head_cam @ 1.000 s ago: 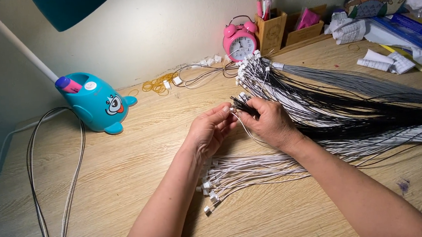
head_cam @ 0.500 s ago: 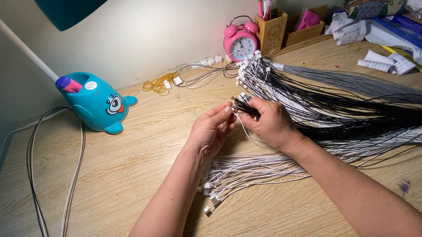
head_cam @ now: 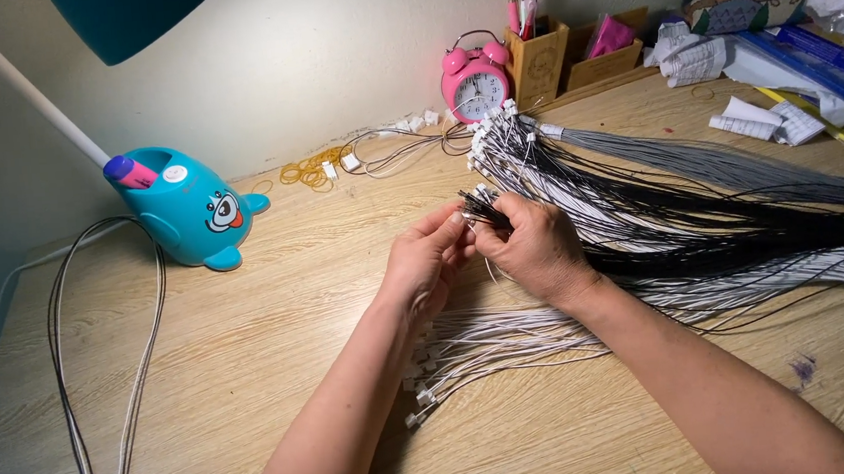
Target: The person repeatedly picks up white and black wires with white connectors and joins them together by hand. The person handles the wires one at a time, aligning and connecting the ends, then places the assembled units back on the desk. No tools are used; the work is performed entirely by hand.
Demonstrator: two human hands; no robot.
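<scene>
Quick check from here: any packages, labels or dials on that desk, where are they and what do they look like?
Alarm clock: back edge, round, pink, white dial.
Printed box: far right corner, long, patterned.
Wooden organizer: right of the clock, pens inside.
Folded paper slips: right side, white, printed.

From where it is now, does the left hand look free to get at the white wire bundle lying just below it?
Probably yes. The left hand hovers right above the white wire bundle on the wooden desk, nothing lying between; its fingers, though, pinch the small wire bunch together with the right hand.
</scene>
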